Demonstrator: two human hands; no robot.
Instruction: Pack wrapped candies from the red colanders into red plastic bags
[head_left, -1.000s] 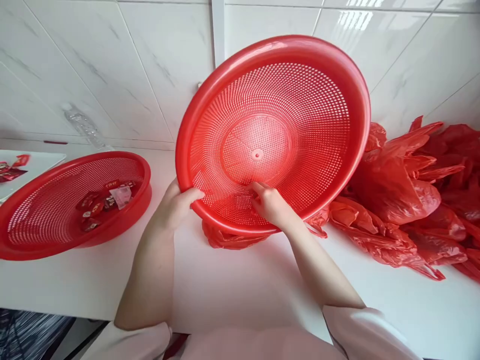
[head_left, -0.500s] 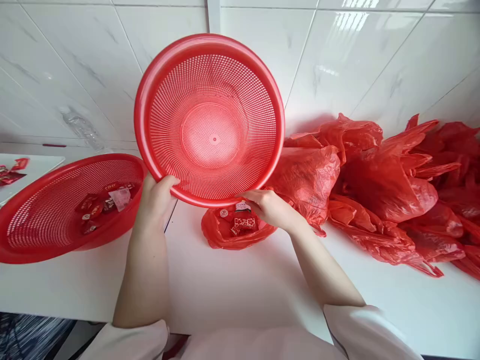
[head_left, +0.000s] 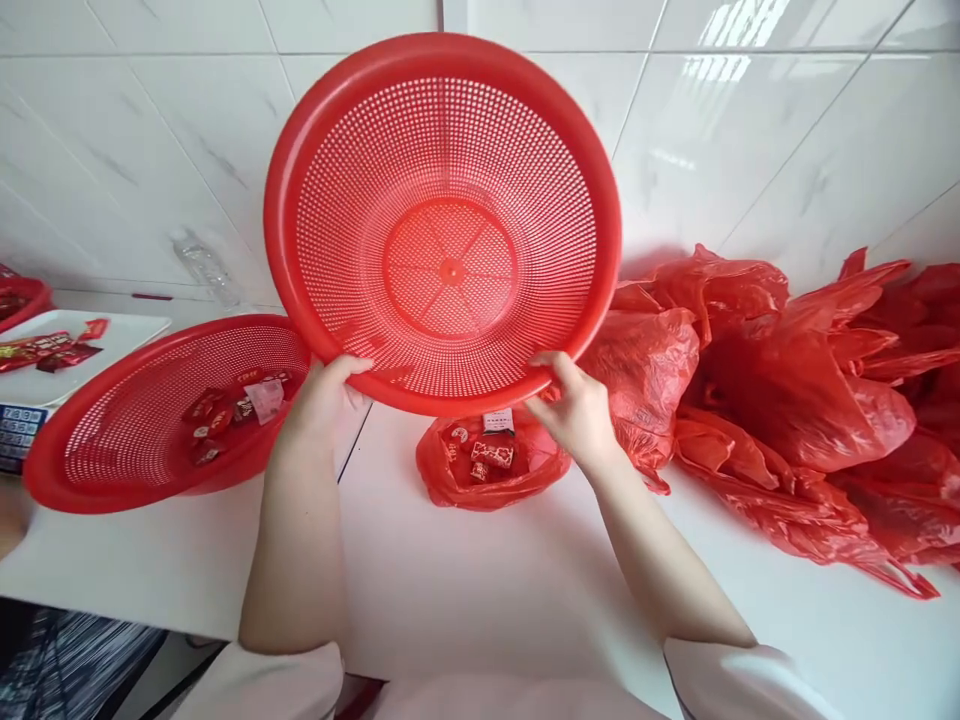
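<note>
A red plastic colander (head_left: pixel 450 270) is held up and tilted, its inside facing me with nothing in it. My left hand (head_left: pixel 322 400) grips the lower left of its rim, thumb over the edge. The lower right of the rim is pinched by my right hand (head_left: pixel 574 405). Just below the colander, an open red plastic bag (head_left: pixel 457 490) lies on the white table with several small wrapped snacks (head_left: pixel 491 455) inside. To the left stands a second red colander (head_left: pixel 97 420), with several wrapped packets (head_left: pixel 217 410) at its bottom.
Several filled red plastic bags (head_left: pixel 795 370) are heaped along the right side against the tiled wall (head_left: pixel 750 150). At the far left are a white scale (head_left: pixel 120 330) with packets on it, another red basket (head_left: pixel 30 300) and a clear plastic bottle (head_left: pixel 206 268) by the wall.
The colander has come nearer and tipped further, showing its base pattern more clearly. My right hand has shifted right along the rim and now has its thumb over it. The view has turned slightly left.
</note>
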